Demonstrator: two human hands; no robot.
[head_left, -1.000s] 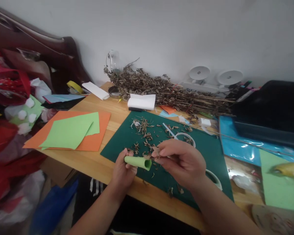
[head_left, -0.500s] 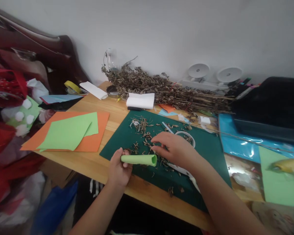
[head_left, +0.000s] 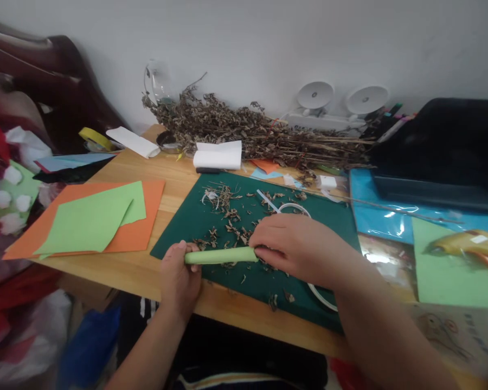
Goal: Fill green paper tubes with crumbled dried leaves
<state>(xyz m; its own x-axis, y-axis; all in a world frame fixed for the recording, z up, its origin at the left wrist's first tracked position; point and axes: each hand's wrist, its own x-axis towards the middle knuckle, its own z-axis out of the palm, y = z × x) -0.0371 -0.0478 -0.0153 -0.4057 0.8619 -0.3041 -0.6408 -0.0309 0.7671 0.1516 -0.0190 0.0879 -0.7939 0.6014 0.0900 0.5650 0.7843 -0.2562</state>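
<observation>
End of paper roll (head_left: 222,255) behind right hand (head_left: 296,249)

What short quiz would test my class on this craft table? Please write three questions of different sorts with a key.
1. True or false: the left hand holds one end of the rolled green paper tube.
2. The tube lies over: A) the orange sheet, B) the dark green cutting mat, C) the blue sheet.
3. Fill in: on the light green sheet at the right lies a yellow ___.
Key: 1 true; 2 B; 3 glue gun.
</observation>
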